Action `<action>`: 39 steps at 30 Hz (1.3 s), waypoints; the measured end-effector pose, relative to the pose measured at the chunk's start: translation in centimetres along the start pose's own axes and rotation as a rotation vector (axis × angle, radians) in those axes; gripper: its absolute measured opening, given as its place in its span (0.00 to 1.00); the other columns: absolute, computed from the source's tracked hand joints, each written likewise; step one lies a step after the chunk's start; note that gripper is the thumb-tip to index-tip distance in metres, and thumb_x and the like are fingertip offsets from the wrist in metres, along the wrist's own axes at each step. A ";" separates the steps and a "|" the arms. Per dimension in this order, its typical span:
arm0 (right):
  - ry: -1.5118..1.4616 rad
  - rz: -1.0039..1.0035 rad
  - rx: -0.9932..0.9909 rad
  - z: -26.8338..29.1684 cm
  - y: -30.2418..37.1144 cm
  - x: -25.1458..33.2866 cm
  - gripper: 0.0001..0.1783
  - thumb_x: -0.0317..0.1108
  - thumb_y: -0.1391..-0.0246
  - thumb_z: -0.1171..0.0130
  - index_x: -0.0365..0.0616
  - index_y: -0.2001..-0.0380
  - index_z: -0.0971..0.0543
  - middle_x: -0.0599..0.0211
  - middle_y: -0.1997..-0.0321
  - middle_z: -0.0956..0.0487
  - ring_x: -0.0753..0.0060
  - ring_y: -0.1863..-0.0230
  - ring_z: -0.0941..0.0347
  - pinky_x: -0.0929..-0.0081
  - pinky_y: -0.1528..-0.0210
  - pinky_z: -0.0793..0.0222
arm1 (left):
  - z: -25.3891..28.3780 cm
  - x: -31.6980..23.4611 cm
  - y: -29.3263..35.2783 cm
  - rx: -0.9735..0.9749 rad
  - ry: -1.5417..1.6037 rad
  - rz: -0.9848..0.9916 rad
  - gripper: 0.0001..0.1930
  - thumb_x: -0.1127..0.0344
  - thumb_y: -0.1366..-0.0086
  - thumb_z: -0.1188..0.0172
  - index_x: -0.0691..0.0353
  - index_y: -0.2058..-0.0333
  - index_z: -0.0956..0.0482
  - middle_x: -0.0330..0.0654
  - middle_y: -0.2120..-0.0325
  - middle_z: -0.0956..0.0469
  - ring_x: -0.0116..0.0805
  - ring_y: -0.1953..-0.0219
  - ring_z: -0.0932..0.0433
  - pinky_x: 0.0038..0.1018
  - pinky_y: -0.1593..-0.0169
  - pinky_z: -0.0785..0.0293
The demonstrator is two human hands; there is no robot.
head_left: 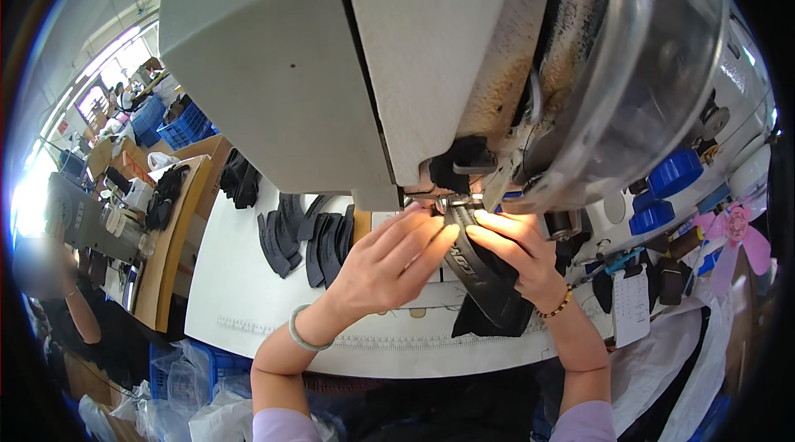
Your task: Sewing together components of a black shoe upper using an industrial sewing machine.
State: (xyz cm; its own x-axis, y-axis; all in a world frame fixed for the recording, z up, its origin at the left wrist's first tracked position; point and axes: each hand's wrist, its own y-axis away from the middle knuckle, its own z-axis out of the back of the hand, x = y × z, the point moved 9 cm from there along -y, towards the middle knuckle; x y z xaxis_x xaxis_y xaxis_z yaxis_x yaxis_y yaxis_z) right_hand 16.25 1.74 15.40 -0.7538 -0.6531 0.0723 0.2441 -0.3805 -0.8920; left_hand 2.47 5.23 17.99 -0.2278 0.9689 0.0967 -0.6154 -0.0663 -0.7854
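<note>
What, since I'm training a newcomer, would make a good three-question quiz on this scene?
1. True or false: the pale green round bangle is on the wrist of the left hand.
2. Where do the loose, curved black strips lie? A) in a blue plastic basket; B) on the smooth white tabletop; C) on a pink plastic fan.
3. What do the left hand and the right hand touch, just below the bulky off-white machine head?

Key: 1. True. 2. B. 3. A long, dark strip with pale lettering.
</note>
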 end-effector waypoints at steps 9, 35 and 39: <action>0.151 0.287 0.030 0.9 -1.1 2.5 0.15 0.28 0.58 0.35 0.47 0.62 0.18 0.67 0.56 0.23 0.65 0.55 0.24 0.73 0.52 0.25 | 1.6 1.2 0.0 -0.145 0.077 0.324 0.12 0.77 0.45 0.36 0.68 0.61 0.20 0.43 0.69 0.21 0.36 0.71 0.20 0.26 0.71 0.25; -0.003 0.211 -0.021 0.7 -0.5 1.5 0.15 0.29 0.59 0.37 0.44 0.62 0.18 0.69 0.58 0.21 0.65 0.58 0.23 0.65 0.49 0.25 | 0.8 -3.5 -0.9 0.128 -0.182 -0.126 0.17 0.76 0.54 0.38 0.69 0.61 0.18 0.46 0.61 0.20 0.41 0.56 0.19 0.31 0.52 0.17; -0.042 0.162 0.023 0.9 -0.7 1.3 0.17 0.28 0.60 0.37 0.43 0.61 0.18 0.67 0.56 0.19 0.67 0.61 0.24 0.66 0.53 0.28 | 1.0 -3.6 -1.1 0.133 -0.142 -0.137 0.16 0.75 0.54 0.38 0.70 0.62 0.18 0.45 0.63 0.20 0.41 0.56 0.19 0.29 0.55 0.17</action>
State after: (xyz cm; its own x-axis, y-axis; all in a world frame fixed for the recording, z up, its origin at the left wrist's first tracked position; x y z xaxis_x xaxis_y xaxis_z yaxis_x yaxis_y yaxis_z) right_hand 15.68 0.58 16.50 -0.6774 -0.7338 -0.0524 0.3747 -0.2828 -0.8830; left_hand 3.21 1.62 19.09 -0.2336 0.9284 0.2890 -0.7396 0.0233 -0.6726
